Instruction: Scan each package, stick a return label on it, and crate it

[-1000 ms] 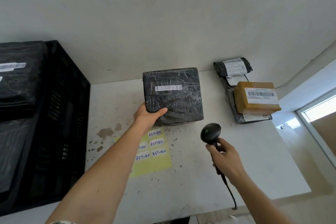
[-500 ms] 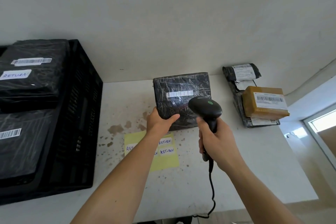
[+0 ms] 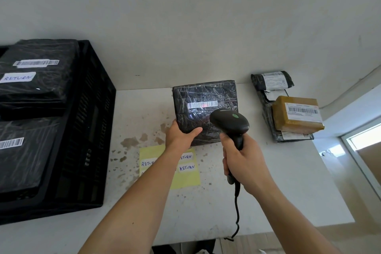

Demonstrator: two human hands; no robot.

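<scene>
Black-wrapped package (image 3: 204, 109) stands tilted up on the white bench (image 3: 278, 181), its barcode strip (image 3: 202, 104) facing the camera with a red glow on it. Largest here is the black crate (image 3: 90, 130) at the left, holding two wrapped packages, the upper one bearing a RETURN label (image 3: 18, 77). At the right lies a stack of parcels (image 3: 288, 109), a brown box on top. A yellow sheet of RETURN labels (image 3: 186, 163) lies under the left forearm. The left hand (image 3: 180, 137) grips the package's lower left corner. The right hand (image 3: 243, 163) is wrapped round the handle of the barcode scanner (image 3: 229, 122), aimed at the strip.
</scene>
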